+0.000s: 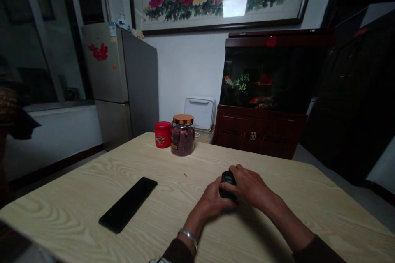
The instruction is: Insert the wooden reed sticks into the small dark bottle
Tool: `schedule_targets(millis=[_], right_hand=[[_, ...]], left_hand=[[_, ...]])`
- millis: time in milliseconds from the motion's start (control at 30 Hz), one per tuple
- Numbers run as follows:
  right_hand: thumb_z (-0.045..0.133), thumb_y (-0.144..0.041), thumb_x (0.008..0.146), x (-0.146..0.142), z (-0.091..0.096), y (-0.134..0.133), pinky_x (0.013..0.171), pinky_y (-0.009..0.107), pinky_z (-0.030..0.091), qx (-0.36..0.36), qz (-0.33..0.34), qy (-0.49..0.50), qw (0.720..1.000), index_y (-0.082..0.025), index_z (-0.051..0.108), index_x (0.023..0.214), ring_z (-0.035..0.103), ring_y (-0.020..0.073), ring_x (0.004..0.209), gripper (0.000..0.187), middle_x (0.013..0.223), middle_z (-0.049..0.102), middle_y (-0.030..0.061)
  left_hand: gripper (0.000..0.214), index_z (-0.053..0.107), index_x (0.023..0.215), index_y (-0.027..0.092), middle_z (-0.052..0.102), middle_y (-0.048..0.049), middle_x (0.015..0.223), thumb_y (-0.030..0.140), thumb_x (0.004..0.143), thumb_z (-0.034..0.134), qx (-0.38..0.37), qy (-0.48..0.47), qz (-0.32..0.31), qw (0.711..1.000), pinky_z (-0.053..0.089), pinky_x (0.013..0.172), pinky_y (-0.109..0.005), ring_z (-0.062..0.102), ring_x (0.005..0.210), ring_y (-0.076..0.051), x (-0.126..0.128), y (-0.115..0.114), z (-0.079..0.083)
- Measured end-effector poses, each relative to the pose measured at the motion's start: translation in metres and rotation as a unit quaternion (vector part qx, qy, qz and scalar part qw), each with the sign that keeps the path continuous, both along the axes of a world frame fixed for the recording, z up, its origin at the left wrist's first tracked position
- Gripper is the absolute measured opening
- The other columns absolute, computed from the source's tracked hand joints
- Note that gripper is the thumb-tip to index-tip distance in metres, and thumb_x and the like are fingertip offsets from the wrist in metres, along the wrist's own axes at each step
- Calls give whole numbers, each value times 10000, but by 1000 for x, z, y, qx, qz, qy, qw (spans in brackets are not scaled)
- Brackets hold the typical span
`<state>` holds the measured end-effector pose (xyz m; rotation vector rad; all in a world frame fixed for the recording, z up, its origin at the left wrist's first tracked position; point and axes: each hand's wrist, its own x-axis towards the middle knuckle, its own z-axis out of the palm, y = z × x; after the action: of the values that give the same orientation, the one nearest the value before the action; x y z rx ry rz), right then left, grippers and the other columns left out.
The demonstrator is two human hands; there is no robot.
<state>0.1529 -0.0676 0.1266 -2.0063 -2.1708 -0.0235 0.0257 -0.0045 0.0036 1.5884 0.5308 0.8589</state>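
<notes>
Although the two-door refrigerator (106, 74) at far left carries a blue-and-white label (112, 31), its print is too small to read. On the wood-grain table (77, 189), a black smartphone (128, 205) lies flat toward the near-left corner, screen dark, no brand visible. Near the far-left corner, by the far edge, a red lidded jar (162, 136) stands upright just beside a clear jar (182, 141) with a copper-coloured lid and dark red contents. Both bear markings; neither is legible.

Right of the table's middle, well in from the far edge, is a small black object (228, 177), type undetermined. The left hand (212, 198), with a silver bangle (189, 237) at the wrist, is closed around its left side; the right hand (250, 185) curls over its right. Step in hand, as judged: two-handed handling of this object. The next move calls for firm, opposed contact from both hands.

Beyond the far edge, the aquarium (286, 74) shows green Chinese characters; 生 and 水 appear readable, the remainder doubtful.
</notes>
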Motion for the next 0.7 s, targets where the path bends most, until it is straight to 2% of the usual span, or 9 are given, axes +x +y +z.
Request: schedule_targets(millis=[100,167,267,333,400,533,567,633,700], right_hand=[[548,-444,865,4,1,5,840,404,446,-4,25,5,1000,-152,662,1054,622,305,970,366,1038,662,159],[576,-340,815,12,3,6,924,417,437,-30,93,58,994,-177,648,1152,588,304,1084,382,1131,652,142],[626,-275,715,25,6,4,1059,434,372,-79,195,168,963,-248,471,1417,438,300,1332,720,1435,502,97],[649,-343,717,27,5,3,1081,453,352,-72,182,194,961,-258,357,1494,372,308,1389,835,1522,401,100],[634,-455,764,25,3,4,1051,491,362,-24,120,159,980,-225,421,1444,438,328,1319,749,1447,472,138],[585,-546,812,16,0,9,984,580,335,48,47,7,998,-172,656,1038,568,348,1026,443,1027,665,151],[591,-498,811,15,1,9,978,579,334,44,54,-3,998,-179,662,998,570,345,1010,376,992,670,141],[604,-357,775,15,7,8,989,534,352,-3,103,38,994,-206,648,1090,556,332,1090,352,1103,659,129],[596,-268,726,18,12,6,1015,469,371,-69,168,115,976,-248,543,1307,500,305,1234,584,1328,570,108]], left_hand=[[615,608,1150,144,667,-47,1002,249,586,830,25,24,45,998,457,724,-271,588,886,-215,-1,0,-2],[615,620,1141,140,673,-48,992,269,580,838,32,31,50,998,457,726,-271,586,886,-220,-3,0,-2],[624,629,1135,135,678,-63,1003,307,577,850,39,25,52,998,465,770,-290,587,913,-233,-5,0,-2],[646,625,1145,138,679,-72,1015,315,570,858,41,16,49,998,470,786,-299,592,922,-236,-5,1,-2],[683,613,1166,141,678,-75,1018,309,555,867,37,11,41,998,473,782,-301,599,913,-233,-5,2,-3],[711,600,1191,145,675,-64,1012,289,547,866,37,22,41,998,472,764,-294,599,890,-224,-4,3,-7],[703,602,1184,146,674,-62,1013,291,549,865,41,27,47,998,470,766,-293,596,893,-224,-4,4,-7],[684,612,1159,145,673,-61,1014,317,550,870,53,34,59,996,466,767,-292,590,900,-225,-4,4,-6],[668,620,1133,144,672,-64,1013,366,558,875,65,40,67,995,462,761,-293,588,902,-228,-5,3,-4]])
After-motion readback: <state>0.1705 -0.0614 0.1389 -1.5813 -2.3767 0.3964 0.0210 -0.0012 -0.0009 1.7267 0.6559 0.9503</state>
